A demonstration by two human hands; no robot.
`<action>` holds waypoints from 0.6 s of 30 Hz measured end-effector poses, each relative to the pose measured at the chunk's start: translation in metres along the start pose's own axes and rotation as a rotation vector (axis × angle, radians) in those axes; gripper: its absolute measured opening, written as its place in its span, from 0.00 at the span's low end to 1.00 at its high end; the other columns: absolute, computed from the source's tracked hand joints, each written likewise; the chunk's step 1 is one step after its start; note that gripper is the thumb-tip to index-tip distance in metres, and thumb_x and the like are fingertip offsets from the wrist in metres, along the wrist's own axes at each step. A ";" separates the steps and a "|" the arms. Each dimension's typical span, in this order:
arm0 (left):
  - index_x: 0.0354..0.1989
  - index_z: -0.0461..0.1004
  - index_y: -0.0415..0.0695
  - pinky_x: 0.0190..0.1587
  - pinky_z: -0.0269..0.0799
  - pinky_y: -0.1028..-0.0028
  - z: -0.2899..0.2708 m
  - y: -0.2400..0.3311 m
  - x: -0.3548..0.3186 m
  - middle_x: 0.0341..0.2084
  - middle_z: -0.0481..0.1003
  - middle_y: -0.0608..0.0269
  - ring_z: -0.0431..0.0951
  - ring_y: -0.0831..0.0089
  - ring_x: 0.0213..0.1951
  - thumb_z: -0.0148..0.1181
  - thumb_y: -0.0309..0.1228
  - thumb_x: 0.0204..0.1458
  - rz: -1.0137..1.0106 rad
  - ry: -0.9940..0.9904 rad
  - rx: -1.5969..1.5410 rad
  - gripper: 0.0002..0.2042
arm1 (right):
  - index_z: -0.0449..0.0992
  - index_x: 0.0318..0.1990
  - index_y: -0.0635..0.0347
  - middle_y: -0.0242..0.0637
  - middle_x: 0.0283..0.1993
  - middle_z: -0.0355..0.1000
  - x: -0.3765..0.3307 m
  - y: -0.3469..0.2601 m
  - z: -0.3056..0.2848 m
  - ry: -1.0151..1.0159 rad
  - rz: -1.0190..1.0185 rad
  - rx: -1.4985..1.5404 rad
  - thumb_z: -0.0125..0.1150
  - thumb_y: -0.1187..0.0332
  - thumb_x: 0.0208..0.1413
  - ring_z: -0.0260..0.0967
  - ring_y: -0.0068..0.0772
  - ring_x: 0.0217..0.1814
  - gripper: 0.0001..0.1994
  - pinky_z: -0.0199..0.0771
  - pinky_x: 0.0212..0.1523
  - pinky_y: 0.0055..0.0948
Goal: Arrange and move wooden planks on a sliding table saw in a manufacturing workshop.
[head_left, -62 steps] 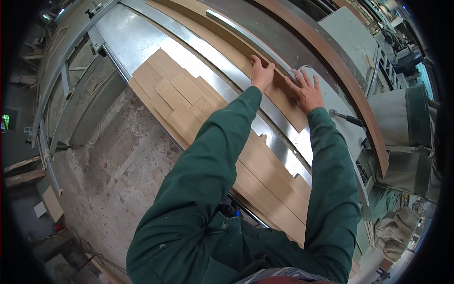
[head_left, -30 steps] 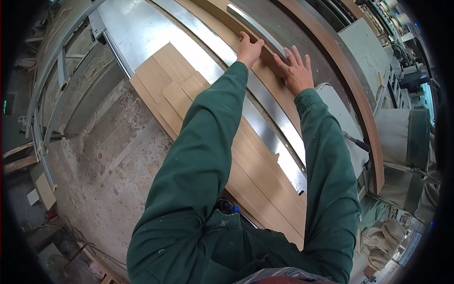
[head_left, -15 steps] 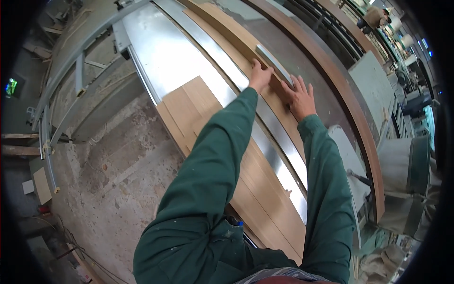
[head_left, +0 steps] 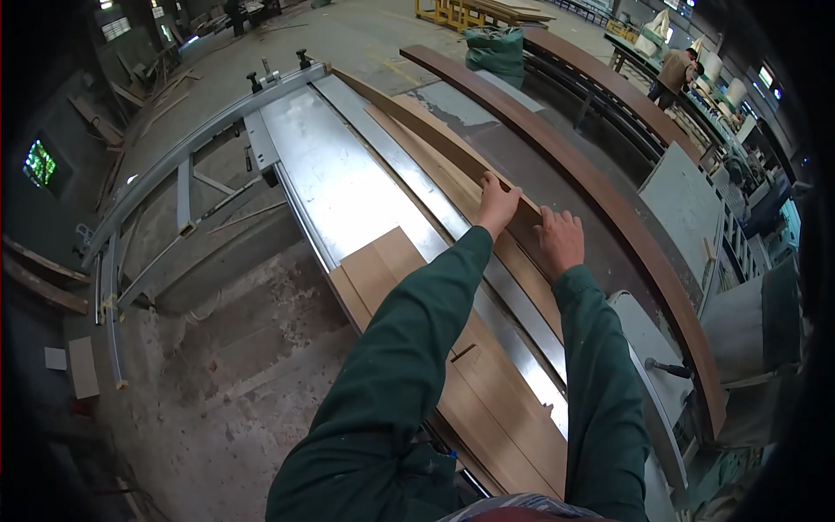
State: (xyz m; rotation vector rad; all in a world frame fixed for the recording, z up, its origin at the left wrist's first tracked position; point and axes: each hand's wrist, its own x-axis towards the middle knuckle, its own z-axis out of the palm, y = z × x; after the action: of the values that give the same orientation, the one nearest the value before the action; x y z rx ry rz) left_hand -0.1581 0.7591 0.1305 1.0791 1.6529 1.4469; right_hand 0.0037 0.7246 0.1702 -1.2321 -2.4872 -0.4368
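Observation:
A long, narrow wooden board (head_left: 439, 142) stands on edge, running diagonally away from me over the metal machine table (head_left: 317, 143). My left hand (head_left: 498, 207) is closed on its upper edge, fingers pinching the wood. Just right of it and a little nearer, my right hand (head_left: 561, 242) curls its fingers over the same board; its thumb is partly hidden. Flat beside the upright board lies another pale board (head_left: 426, 157). Under my left forearm, several flat wooden boards (head_left: 376, 265) are stacked along the near side of the table.
A long brown curved-looking beam (head_left: 600, 213) runs along the right. Near my right forearm is a grey guard with a black-handled lever (head_left: 670, 369). A metal frame (head_left: 184, 196) extends left. A green sack (head_left: 494, 54) lies at the back; a person (head_left: 674, 76) works far right.
My view has tilted up, showing more of the far floor. My right hand's fingers, spread before, now curl over the board. The short light bar beside my hands no longer shows.

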 end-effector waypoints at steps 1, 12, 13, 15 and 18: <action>0.66 0.40 0.26 0.67 0.53 0.64 -0.001 0.004 -0.003 0.66 0.47 0.33 0.54 0.43 0.66 0.59 0.36 0.49 0.007 -0.001 -0.002 0.44 | 0.69 0.50 0.56 0.41 0.36 0.74 0.002 0.001 -0.005 -0.109 0.057 0.071 0.59 0.63 0.53 0.70 0.45 0.46 0.17 0.66 0.45 0.43; 0.70 0.35 0.32 0.59 0.63 0.70 -0.013 0.021 -0.171 0.62 0.58 0.44 0.63 0.63 0.62 0.62 0.37 0.54 0.022 -0.275 -0.334 0.46 | 0.69 0.49 0.58 0.47 0.37 0.75 -0.141 -0.012 -0.128 -0.080 0.092 0.309 0.56 0.63 0.56 0.73 0.54 0.36 0.15 0.72 0.31 0.48; 0.71 0.33 0.34 0.59 0.63 0.69 -0.021 0.051 -0.212 0.62 0.58 0.46 0.63 0.65 0.61 0.62 0.38 0.55 -0.095 -0.338 -0.416 0.46 | 0.69 0.50 0.58 0.47 0.38 0.75 -0.168 -0.012 -0.153 -0.046 0.103 0.324 0.56 0.63 0.56 0.73 0.54 0.36 0.16 0.72 0.32 0.47; 0.72 0.31 0.40 0.57 0.65 0.71 -0.033 0.031 -0.261 0.62 0.61 0.52 0.67 0.69 0.58 0.60 0.34 0.57 -0.196 -0.214 -0.658 0.45 | 0.69 0.51 0.58 0.47 0.40 0.75 -0.205 -0.040 -0.206 -0.044 0.052 0.348 0.57 0.65 0.56 0.73 0.54 0.37 0.16 0.73 0.33 0.45; 0.71 0.42 0.42 0.57 0.66 0.72 -0.041 0.031 -0.356 0.58 0.66 0.60 0.72 0.69 0.53 0.53 0.33 0.61 -0.416 -0.395 -1.016 0.34 | 0.69 0.51 0.62 0.47 0.40 0.75 -0.278 -0.055 -0.261 -0.165 0.190 0.769 0.57 0.70 0.58 0.76 0.49 0.34 0.14 0.75 0.32 0.37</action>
State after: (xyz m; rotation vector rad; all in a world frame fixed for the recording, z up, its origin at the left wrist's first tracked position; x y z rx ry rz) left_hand -0.0386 0.4204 0.1567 0.3590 0.6245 1.3851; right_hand 0.1591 0.3896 0.2805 -1.1627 -2.2599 0.6395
